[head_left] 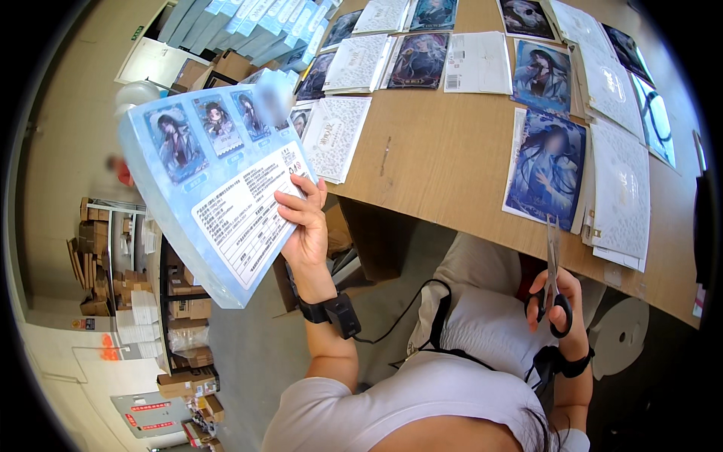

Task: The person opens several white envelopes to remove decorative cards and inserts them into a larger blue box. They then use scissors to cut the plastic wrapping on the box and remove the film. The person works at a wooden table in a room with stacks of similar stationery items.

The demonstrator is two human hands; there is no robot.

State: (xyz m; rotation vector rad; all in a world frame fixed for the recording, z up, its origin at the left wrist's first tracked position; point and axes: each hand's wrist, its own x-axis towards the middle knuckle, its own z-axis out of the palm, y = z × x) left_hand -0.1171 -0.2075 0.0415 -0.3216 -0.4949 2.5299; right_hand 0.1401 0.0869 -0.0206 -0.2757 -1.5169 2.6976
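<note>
My left hand (pixel 307 226) holds up a flat light-blue box (pixel 184 200), tilted, to the left of the table. Its fingers lie across the right edge of the face, which has several small illustrated pictures above a white printed label. Low at the table's front edge, my right hand (pixel 570 290) grips a pair of scissors (pixel 553 260) with black handles, blades pointing up. Whether the blades are fully closed is hard to tell. Just beyond their tips lies a blue illustrated card (pixel 547 169), beside a stack of white patterned sleeves (pixel 619 196).
The wooden table (pixel 429 147) bears several more illustrated cards and white stacks (pixel 337 135) along its far side. Many light-blue boxes (pixel 248 26) are piled at the far left. Shelves with cardboard boxes (pixel 94 241) stand left. A cable (pixel 410 313) runs from my left wrist strap.
</note>
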